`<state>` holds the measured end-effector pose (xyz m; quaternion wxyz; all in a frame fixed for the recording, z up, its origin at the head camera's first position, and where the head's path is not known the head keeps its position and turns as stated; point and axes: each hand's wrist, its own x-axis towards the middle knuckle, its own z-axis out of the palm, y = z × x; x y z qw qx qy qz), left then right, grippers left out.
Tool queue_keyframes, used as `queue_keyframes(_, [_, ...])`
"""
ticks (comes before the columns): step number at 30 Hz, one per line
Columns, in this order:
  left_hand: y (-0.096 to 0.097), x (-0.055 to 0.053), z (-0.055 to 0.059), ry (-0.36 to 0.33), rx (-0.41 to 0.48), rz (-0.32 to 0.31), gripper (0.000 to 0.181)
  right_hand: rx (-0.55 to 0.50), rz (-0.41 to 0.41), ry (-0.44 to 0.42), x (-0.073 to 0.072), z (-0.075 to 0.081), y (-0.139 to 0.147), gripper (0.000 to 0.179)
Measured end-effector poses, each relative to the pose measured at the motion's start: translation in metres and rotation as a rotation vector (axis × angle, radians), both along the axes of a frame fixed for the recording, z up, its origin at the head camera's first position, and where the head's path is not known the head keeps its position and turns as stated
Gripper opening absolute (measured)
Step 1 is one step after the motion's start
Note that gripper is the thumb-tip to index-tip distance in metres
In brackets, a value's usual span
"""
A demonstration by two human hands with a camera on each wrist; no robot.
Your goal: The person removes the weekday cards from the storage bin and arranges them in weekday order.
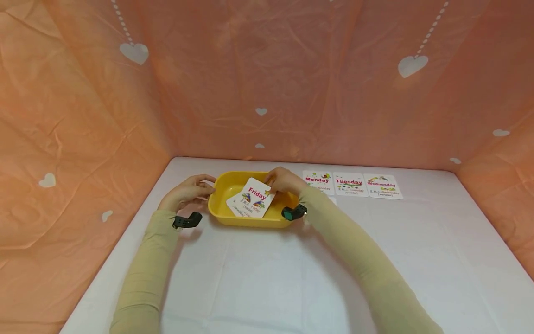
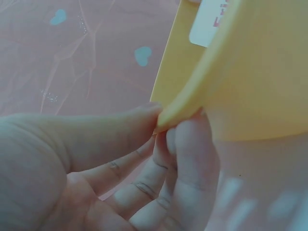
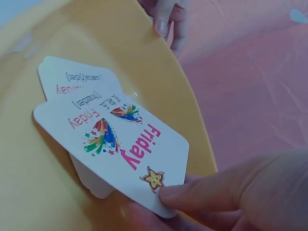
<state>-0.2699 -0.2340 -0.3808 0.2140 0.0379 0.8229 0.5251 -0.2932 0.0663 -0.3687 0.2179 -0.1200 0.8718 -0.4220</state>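
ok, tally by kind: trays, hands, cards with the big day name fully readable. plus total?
Tray: 1
Hands: 2 (left hand, right hand)
Cards: 4 (Monday, Tuesday, Wednesday, Friday)
Total: 7, partly hidden cards left out

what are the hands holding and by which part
The right hand pinches the Friday card at the corner beside its printed star; the left hand pinches the yellow tray by the rim at its left end.
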Motion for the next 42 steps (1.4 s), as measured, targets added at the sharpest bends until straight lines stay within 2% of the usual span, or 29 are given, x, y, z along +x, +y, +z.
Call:
queue_keyframes(8, [0.0, -0.001, -0.001, 0.008, 0.029, -0.004, 0.045, -0.068, -0.003, -0.011, -0.001, 0.006, 0.012, 0.028])
queue_keyframes(17, [0.001, -0.003, -0.002, -0.005, 0.054, 0.004, 0.045, -0.125, -0.02, 0.036, -0.003, 0.018, 0.031, 0.026])
queue_keyframes(30, [0.0, -0.006, -0.003, 0.001, 0.012, -0.003, 0.046, -0.225, -0.07, 0.059, -0.005, 0.038, 0.067, 0.028])
queue_keyframes(36, [0.002, -0.009, -0.004, 0.003, -0.024, 0.005, 0.046, -0.218, -0.096, 0.068, -0.001, 0.039, 0.092, 0.029])
queue_keyframes(42, [0.003, -0.009, -0.004, 0.008, -0.001, -0.02, 0.046, -0.216, -0.146, 0.074, 0.005, 0.04, 0.117, 0.03])
